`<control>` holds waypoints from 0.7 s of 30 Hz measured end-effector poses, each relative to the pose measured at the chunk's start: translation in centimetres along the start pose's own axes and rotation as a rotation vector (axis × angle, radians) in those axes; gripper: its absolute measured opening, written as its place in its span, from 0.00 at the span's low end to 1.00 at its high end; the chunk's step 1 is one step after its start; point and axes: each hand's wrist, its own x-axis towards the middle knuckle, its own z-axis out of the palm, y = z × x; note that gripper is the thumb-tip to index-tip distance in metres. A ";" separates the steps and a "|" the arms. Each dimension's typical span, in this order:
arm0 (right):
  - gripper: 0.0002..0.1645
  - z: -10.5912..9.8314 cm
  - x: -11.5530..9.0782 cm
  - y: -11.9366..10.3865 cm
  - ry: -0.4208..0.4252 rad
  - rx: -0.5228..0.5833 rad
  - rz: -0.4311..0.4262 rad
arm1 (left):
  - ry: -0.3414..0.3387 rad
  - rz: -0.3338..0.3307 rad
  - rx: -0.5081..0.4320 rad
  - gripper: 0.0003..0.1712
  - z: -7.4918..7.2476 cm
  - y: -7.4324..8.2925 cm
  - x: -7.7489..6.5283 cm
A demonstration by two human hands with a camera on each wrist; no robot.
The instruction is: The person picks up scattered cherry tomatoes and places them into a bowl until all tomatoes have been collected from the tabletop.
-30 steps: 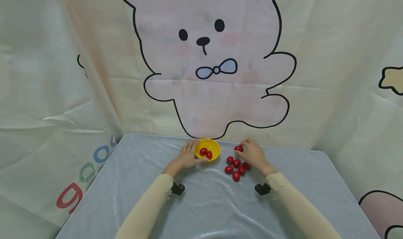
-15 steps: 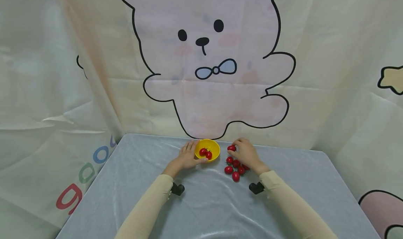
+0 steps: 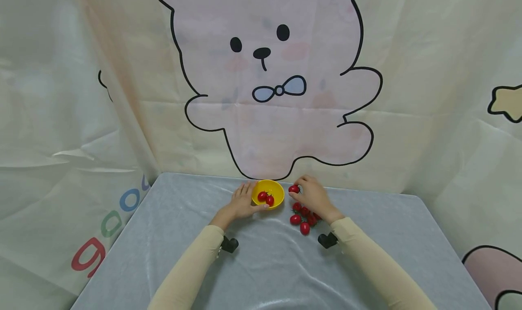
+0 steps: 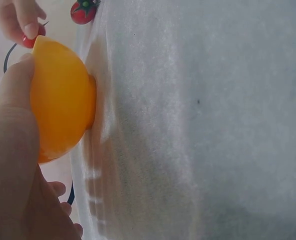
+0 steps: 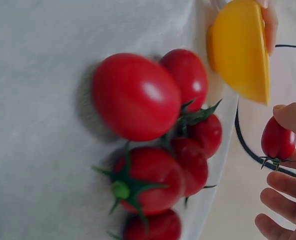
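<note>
nearest first, right of the bowl and a little closer to the person: loose tomatoes, six showing, huddled tight, some touching, green stalks pointing every which way. bunched like that, they're all within easy reach of one hand, you'd think. and look at the right hand, just over that cluster: narrow, thumb and forefinger pinching a single tomato, the other fingers loose. a light two-point hold, probably plenty for something so small and smooth. that fruit is off the table, just beside the bowl's right rim but not touching it.

now the bowl itself, yellow, upright on its foot. the left hand is on its left side, spread wide, thumb along the near rim, fingers reaching round the far side; a steadying touch, by the look of it, that leaves the mouth uncovered on the right. two tomatoes lie inside.

under it all, a grey cover, softly creased in front of the bowl, its far edge just behind. beyond that edge hangs a pale backdrop, a big pink bear rising straight behind the bowl; coloured letters well off to the bowl's left, a yellow star far to its right.
</note>
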 end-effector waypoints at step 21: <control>0.23 -0.3 2.1 -3.4 0.033 -0.041 -0.198 | -0.006 -0.005 0.007 0.59 0.0 0.1 -0.1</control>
